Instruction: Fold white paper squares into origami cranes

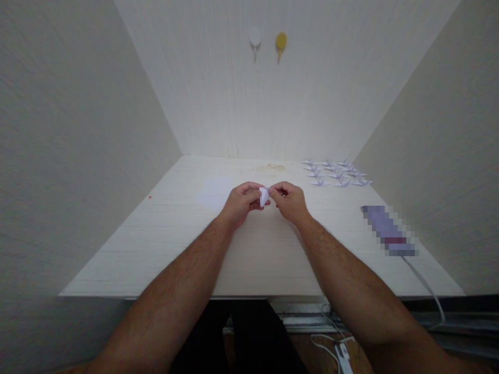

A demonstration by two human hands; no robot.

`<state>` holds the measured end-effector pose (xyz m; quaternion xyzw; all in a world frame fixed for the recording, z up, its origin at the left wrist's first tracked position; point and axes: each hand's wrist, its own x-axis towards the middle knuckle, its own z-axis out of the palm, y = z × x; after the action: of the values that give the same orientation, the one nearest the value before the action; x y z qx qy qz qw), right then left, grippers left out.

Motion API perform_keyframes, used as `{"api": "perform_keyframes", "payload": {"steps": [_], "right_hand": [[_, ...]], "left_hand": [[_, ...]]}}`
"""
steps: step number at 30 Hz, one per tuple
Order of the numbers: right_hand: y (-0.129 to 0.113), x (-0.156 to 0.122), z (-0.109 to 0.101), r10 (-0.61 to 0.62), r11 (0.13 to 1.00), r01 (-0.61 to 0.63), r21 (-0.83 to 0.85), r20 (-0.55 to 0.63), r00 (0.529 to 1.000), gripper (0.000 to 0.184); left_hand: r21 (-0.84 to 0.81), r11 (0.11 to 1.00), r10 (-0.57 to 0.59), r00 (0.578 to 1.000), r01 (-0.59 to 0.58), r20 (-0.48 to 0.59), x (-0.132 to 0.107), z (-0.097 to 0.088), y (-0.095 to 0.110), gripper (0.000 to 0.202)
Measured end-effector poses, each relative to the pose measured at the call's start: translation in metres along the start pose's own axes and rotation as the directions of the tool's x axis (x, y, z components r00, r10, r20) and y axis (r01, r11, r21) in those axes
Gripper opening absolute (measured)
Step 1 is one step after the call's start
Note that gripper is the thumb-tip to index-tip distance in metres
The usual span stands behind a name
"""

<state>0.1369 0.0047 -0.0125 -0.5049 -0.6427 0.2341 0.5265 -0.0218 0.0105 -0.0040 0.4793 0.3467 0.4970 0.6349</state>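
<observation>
A small piece of folded white paper (264, 197) is held up between my two hands over the middle of the table. My left hand (244, 201) pinches its left side between thumb and fingers. The thumb and forefinger of my right hand (289, 200) close on its upper right corner. The finger ends behind the paper are partly hidden. White paper sheets (215, 191) lie flat on the table just left of my left hand. Several folded paper cranes (337, 174) stand in rows at the back right.
On the table's (163, 249) right side lies a blurred-out device (388, 230), its white cable (427, 288) running over the front edge. A small red speck (150, 197) is at the left. Two hooks, one white (255, 39) and one yellow (281, 41), hang on the back wall. Walls enclose both sides.
</observation>
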Motion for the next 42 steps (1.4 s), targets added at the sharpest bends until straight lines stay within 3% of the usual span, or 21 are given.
{"api": "perform_keyframes", "payload": {"steps": [5, 9, 16, 27, 33, 42], "right_hand": [[-0.0032, -0.0011, -0.0021, -0.097, 0.995, 0.097, 0.001, -0.06, 0.993, 0.01], [-0.0033, -0.0008, -0.004, -0.249, 0.966, 0.251, -0.055, 0.034, 0.968, 0.009], [0.0009, 0.0006, -0.0034, -0.299, 0.942, 0.307, -0.136, 0.078, 0.951, 0.017], [-0.0013, 0.0005, -0.0018, -0.196, 0.952, 0.202, -0.232, 0.046, 0.979, 0.012], [-0.0021, -0.0005, 0.0023, -0.06, 0.986, 0.065, -0.156, 0.041, 0.997, 0.014], [-0.0054, -0.0012, 0.0037, 0.114, 0.979, -0.139, 0.15, 0.161, 0.98, 0.017]], "left_hand": [[0.001, 1.0, -0.014, 0.999, 0.014, -0.043, 0.0021, -0.0021, -0.0027, 0.026], [-0.013, 1.0, -0.016, 0.998, 0.015, -0.055, 0.003, -0.0033, -0.0044, 0.025], [-0.014, 1.0, -0.022, 0.999, 0.021, -0.038, 0.0032, -0.0031, -0.0037, 0.024], [-0.02, 0.999, 0.039, 0.995, -0.041, -0.088, 0.0038, -0.0013, -0.0068, 0.029], [0.005, 0.997, 0.071, 0.991, -0.071, -0.109, 0.0039, 0.0001, -0.0061, 0.03], [-0.014, 0.995, 0.099, 0.991, -0.101, -0.092, 0.0047, -0.0011, -0.008, 0.027]]}}
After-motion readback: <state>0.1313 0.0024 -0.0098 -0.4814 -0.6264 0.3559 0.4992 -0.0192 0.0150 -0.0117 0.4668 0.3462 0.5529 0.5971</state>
